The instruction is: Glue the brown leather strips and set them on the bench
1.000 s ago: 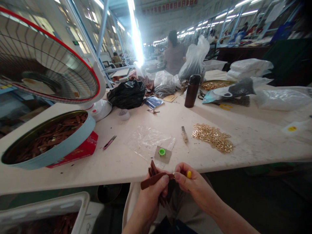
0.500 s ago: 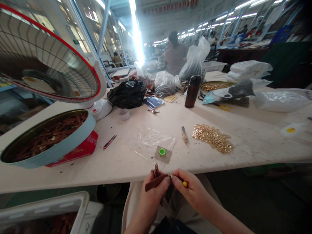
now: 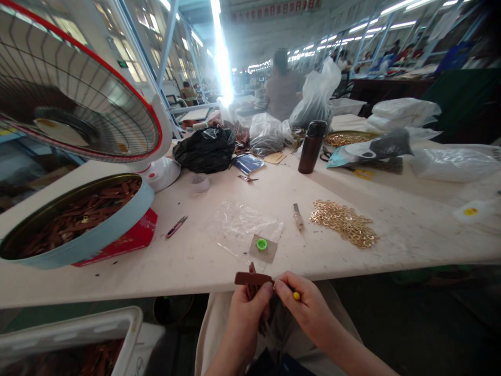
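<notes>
My left hand [image 3: 250, 316] is closed around several brown leather strips, with one wide leather strip [image 3: 252, 278] pinched under the thumb and lying nearly level. My right hand [image 3: 299, 297] pinches close to that strip's right end. From its grip a yellow knob-like end [image 3: 296, 296] sticks out; the rest of this thin tool is hidden in the fingers. Both hands meet just off the table's front edge, above the lap. Beyond them, a bright green cap-like piece [image 3: 261, 244] sits on a small grey square [image 3: 266, 251].
Gold metal rings [image 3: 344, 222] lie heaped on the table [image 3: 188, 271] at right, near a small knife [image 3: 298, 216]. At left are thread snips [image 3: 176, 227], a round tin [image 3: 117, 227] of leather pieces and a fan [image 3: 78, 104]. A dark bottle [image 3: 312, 147] stands farther back.
The wide leather strip has turned from slanting down at its left end to nearly level, its left end now higher. Both hands stay in about the same place.
</notes>
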Available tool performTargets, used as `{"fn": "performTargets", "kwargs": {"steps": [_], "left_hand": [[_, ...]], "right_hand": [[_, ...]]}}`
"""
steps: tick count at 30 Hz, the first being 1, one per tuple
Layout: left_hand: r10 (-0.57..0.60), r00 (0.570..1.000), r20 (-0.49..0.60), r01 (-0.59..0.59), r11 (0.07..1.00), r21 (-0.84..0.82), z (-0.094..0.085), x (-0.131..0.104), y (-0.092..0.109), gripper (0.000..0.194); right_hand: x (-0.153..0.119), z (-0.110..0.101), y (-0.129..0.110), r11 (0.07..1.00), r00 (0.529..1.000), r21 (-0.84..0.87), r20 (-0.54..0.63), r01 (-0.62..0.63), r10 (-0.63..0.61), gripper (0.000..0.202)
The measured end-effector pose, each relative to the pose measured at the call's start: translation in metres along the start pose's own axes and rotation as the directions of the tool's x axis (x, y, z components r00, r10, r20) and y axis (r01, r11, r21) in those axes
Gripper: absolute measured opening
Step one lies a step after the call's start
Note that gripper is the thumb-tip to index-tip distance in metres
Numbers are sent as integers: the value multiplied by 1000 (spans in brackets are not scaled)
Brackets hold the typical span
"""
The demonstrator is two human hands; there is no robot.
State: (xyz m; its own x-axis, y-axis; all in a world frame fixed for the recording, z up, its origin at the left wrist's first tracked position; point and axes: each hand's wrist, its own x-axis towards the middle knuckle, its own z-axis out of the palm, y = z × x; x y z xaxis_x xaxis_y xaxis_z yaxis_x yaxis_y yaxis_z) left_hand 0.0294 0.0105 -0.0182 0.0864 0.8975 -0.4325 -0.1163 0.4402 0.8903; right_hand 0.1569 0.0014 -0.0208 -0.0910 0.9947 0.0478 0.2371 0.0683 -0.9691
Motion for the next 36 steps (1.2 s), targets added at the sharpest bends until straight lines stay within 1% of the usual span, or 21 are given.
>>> {"fn": "performTargets", "kwargs": {"steps": [1,2,4,6,9,12,14,16,18,20,23,25,29,33,35,36], "left_hand": [[-4,1000,18,4,1000,23,-1,1,-1,29],[16,1000,26,-17,998,55,-2,2,-2,28],[130,991,10,-130,982,140,-4,3,-2,22],[280,960,-6,-270,931,246,-4,3,-2,18],[439,899,-7,-404,833,377,-5,3,-2,20],[547,837,5,-489,745,453,-6,2,-3,19],[572,820,19,-509,713,482,-8,2,-5,15],[578,816,20,-511,703,494,-10,2,-7,12],[569,822,22,-505,711,490,-12,1,-8,12],[524,851,18,-476,757,448,-12,1,-7,13],[413,911,15,-392,854,342,-13,1,-5,15],[367,930,14,-354,884,306,-13,0,-4,16],[346,938,-6,-332,903,273,-11,0,-3,19],[323,945,-50,-305,927,216,-8,-1,1,22],[278,958,-71,-266,953,147,-9,0,3,20],[236,968,-80,-227,968,106,-10,0,3,18]], "right_hand": [[0,0,0,1000,1000,14,27,-14,13,30],[0,0,1,1000,998,16,50,-27,26,29],[1,-1,1,999,996,0,70,-52,52,28],[3,0,1,998,995,-5,70,-70,70,26],[6,2,2,997,995,11,71,-78,77,26],[6,6,3,998,995,-5,65,-70,70,28],[6,8,4,998,996,-8,64,-68,68,29],[5,9,4,998,996,-3,61,-66,66,30],[5,10,5,997,995,14,68,-70,69,30],[5,10,4,997,994,35,78,-76,73,28],[5,11,4,997,994,40,86,-71,68,26],[5,13,3,998,994,22,86,-63,60,24],[4,18,6,998,996,-24,68,-50,51,20],[4,21,8,999,998,-36,56,-36,38,19],[3,19,6,999,998,-33,61,-28,30,20],[2,17,5,999,997,-30,73,-27,29,22]]}}
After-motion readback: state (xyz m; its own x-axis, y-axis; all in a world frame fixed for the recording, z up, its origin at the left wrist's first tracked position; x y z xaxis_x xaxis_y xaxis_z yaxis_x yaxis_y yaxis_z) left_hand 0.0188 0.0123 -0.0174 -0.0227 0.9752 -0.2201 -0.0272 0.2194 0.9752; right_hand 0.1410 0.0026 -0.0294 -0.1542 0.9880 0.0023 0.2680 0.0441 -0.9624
